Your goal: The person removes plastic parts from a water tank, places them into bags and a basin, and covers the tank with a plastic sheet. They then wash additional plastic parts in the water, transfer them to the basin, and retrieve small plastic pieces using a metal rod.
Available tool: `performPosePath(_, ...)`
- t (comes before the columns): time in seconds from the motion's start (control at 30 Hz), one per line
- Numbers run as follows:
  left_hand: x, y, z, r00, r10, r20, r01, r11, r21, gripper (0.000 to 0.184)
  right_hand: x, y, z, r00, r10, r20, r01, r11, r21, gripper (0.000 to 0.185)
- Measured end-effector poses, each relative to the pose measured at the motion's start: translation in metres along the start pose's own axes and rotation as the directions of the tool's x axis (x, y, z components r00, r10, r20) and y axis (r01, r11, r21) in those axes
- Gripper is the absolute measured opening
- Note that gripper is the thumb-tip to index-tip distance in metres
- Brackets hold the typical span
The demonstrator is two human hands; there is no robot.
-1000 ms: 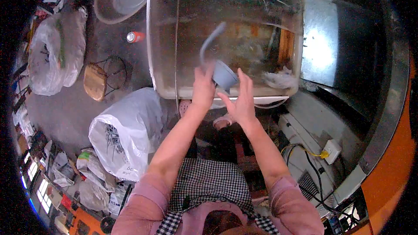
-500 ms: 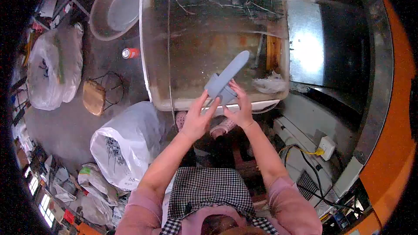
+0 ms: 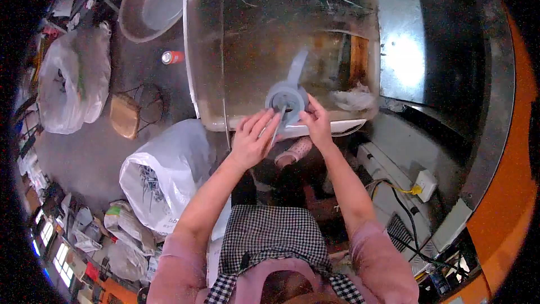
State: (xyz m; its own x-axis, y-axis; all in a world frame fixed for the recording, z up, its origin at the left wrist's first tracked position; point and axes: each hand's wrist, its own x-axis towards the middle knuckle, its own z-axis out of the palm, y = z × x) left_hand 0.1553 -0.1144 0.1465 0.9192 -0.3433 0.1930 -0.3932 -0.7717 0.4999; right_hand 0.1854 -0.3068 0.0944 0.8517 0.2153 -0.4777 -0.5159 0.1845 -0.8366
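Note:
A grey-blue plastic part (image 3: pixel 293 93), round and hollow with a long flat arm pointing away from me, is held over the near edge of a large worn bin (image 3: pixel 253 118). My right hand (image 3: pixel 318 125) grips its right side between thumb and fingers. On the left, my left hand (image 3: pixel 254 139) has its fingers close together against a thin, pale strip at the part's near left side. Whether that strip belongs to the part is too blurred to tell.
White bag (image 3: pixel 163 174) with grey pieces at left; small stool (image 3: pixel 125 115), red can (image 3: pixel 173 57), oval tub (image 3: pixel 163 5) and clear bag (image 3: pixel 73 79) beyond. Crumpled plastic (image 3: pixel 353 98) lies in the bin's right corner. Metal plate (image 3: pixel 402 45) and white socket (image 3: pixel 426 184) are at right.
The grey-blue part has turned so its round opening faces me, its arm now more upright. My left hand has shifted to the part's near left side; my right hand stays at its right.

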Motion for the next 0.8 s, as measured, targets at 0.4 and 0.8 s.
performPosePath(0.4,0.011,0.009,0.013,0.983,-0.113,0.147,0.107,0.993,0.050,0.056,0.004,0.021,0.006,0.977,0.209,0.041,-0.213,0.940,0.266,0.045)
performPosePath(0.8,0.010,0.001,0.046,0.914,-0.357,0.192,0.339,0.933,0.120,0.044,0.016,0.029,0.003,0.998,-0.017,-0.053,0.006,0.979,-0.204,0.025)
